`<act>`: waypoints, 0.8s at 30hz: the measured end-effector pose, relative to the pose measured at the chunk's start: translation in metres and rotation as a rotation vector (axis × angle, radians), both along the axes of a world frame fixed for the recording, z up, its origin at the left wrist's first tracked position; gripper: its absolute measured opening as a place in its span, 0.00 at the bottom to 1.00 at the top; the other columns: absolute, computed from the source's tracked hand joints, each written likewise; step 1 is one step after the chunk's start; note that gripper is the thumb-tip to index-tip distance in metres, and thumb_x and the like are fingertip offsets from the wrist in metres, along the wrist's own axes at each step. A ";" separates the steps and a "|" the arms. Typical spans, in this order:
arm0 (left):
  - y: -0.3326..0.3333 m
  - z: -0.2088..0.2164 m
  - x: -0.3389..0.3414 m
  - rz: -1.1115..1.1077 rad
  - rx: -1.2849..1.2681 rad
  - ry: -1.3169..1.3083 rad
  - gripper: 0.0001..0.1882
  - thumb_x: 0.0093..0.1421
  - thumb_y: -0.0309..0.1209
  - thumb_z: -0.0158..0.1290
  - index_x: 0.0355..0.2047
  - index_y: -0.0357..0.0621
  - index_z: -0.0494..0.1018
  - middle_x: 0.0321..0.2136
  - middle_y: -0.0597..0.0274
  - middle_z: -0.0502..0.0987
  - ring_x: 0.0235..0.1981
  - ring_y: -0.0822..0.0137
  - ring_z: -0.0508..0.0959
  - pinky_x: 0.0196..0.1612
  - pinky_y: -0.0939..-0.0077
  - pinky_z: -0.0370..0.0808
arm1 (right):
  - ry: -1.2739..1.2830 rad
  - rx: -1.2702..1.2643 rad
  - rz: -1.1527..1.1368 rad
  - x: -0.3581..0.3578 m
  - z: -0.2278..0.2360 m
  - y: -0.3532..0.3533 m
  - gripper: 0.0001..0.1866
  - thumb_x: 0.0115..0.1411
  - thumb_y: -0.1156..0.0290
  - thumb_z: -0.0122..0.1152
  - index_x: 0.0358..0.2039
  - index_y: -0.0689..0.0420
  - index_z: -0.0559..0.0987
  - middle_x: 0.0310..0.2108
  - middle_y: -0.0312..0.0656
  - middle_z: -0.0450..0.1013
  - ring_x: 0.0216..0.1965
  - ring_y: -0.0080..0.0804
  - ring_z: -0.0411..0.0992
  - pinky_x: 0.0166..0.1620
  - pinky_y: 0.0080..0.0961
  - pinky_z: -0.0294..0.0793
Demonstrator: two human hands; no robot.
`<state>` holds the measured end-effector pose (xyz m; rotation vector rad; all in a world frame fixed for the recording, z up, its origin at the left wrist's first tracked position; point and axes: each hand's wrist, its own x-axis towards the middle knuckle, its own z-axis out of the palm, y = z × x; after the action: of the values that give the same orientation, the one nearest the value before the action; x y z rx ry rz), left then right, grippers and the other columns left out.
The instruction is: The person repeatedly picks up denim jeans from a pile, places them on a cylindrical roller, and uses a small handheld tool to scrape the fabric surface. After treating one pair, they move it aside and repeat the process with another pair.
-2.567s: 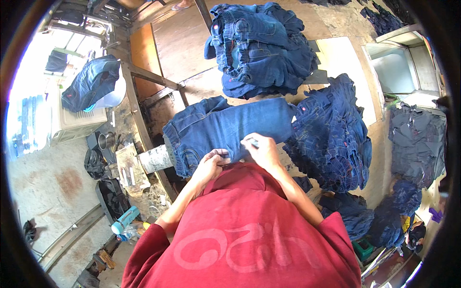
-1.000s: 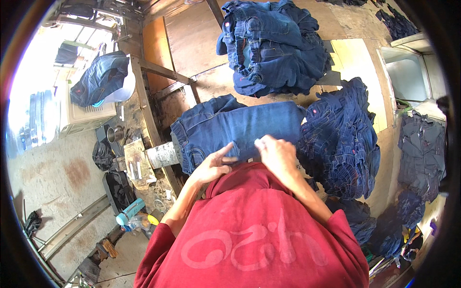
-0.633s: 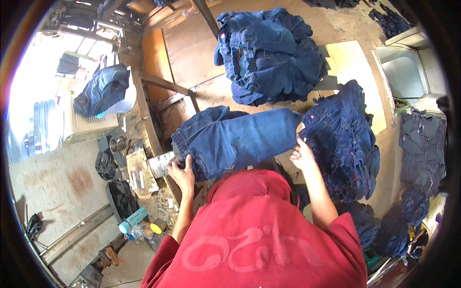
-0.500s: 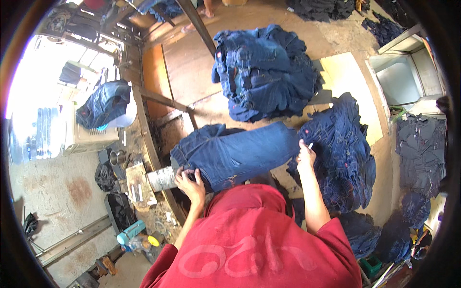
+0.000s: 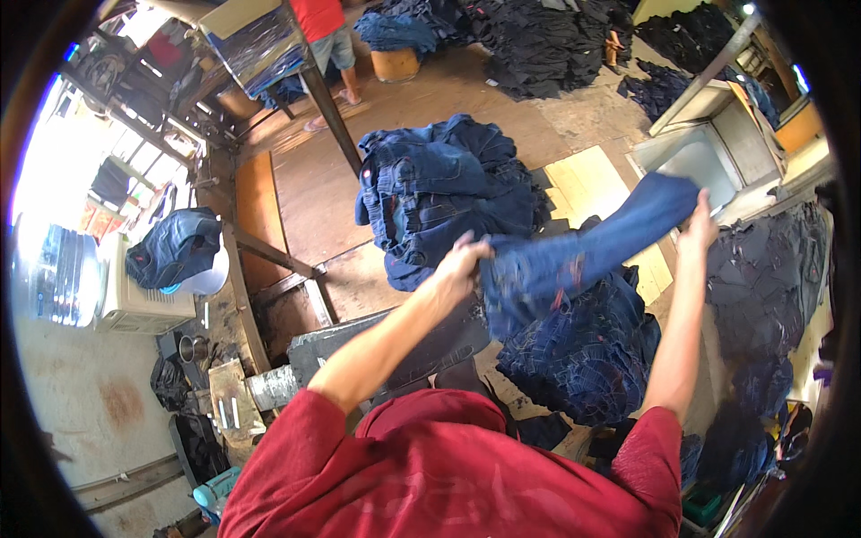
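Note:
A pair of blue jeans (image 5: 587,255) is stretched in the air between my hands. My left hand (image 5: 462,266) grips its waist end, and my right hand (image 5: 697,229) grips the far end of the legs at the right. A small white stick shows at the right fingers. Below the jeans lies a heap of dark blue jeans (image 5: 583,368). Beyond my left hand stands a tall stack of folded jeans (image 5: 448,193). A dark padded board (image 5: 336,345) with a pale wrapped end (image 5: 272,387) lies bare under my left forearm.
At the left, folded jeans (image 5: 175,248) rest on a beige box (image 5: 148,300). A wooden post (image 5: 327,112) rises beyond the stack. Dark garments (image 5: 762,278) lie at the right. At the back a person in shorts (image 5: 334,56) stands near more piles (image 5: 547,45).
The jeans have come off the padded board and swung right and upward in both hands. My left hand moved from the board's near end toward the middle. The view has shifted too.

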<state>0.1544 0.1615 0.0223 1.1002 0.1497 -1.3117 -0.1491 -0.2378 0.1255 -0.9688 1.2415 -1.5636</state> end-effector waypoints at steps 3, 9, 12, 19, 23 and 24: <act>-0.067 0.048 0.037 -0.059 -0.333 -0.084 0.43 0.61 0.18 0.55 0.77 0.46 0.61 0.61 0.59 0.79 0.49 0.63 0.83 0.50 0.62 0.85 | -0.106 -0.075 0.147 -0.004 0.092 -0.025 0.20 0.66 0.55 0.78 0.26 0.40 0.73 0.19 0.21 0.59 0.18 0.14 0.54 0.21 0.19 0.53; -0.119 0.092 0.143 0.024 -0.287 -0.476 0.07 0.60 0.23 0.64 0.37 0.31 0.86 0.41 0.49 0.87 0.43 0.56 0.87 0.53 0.62 0.84 | 0.117 -0.011 0.452 -0.022 0.108 -0.041 0.17 0.65 0.56 0.79 0.44 0.49 0.80 0.22 0.20 0.60 0.19 0.10 0.56 0.22 0.15 0.53; -0.089 0.057 0.203 -0.063 -0.548 -0.482 0.26 0.65 0.20 0.58 0.64 0.30 0.75 0.55 0.47 0.83 0.53 0.53 0.85 0.63 0.56 0.81 | 0.733 0.056 0.440 -0.059 0.036 -0.029 0.25 0.61 0.40 0.78 0.29 0.48 0.79 0.20 0.21 0.63 0.15 0.13 0.56 0.20 0.19 0.55; 0.099 -0.091 0.269 -0.003 0.423 -0.681 0.32 0.69 0.40 0.64 0.71 0.48 0.73 0.63 0.59 0.78 0.60 0.60 0.77 0.61 0.64 0.77 | 1.875 0.457 1.073 -0.216 -0.144 0.105 0.35 0.54 0.71 0.68 0.63 0.60 0.71 0.51 0.61 0.82 0.53 0.59 0.81 0.53 0.48 0.83; 0.148 -0.136 0.238 -0.184 0.391 -0.706 0.20 0.69 0.43 0.62 0.58 0.53 0.82 0.50 0.69 0.84 0.46 0.68 0.79 0.49 0.65 0.78 | 1.872 0.757 1.061 -0.269 -0.189 0.168 0.42 0.52 0.70 0.71 0.66 0.61 0.62 0.58 0.62 0.78 0.60 0.56 0.79 0.64 0.44 0.78; 0.143 -0.137 0.222 -0.248 0.485 -0.752 0.20 0.69 0.44 0.63 0.58 0.54 0.82 0.48 0.68 0.85 0.46 0.69 0.79 0.49 0.64 0.78 | 1.849 0.710 0.982 -0.275 -0.193 0.175 0.40 0.52 0.70 0.71 0.64 0.60 0.63 0.58 0.62 0.78 0.61 0.57 0.78 0.65 0.45 0.77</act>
<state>0.3762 0.3044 -0.1151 2.0094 -0.2511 -1.0095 -0.4243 -0.0633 -0.0671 -2.0211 1.6413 0.9263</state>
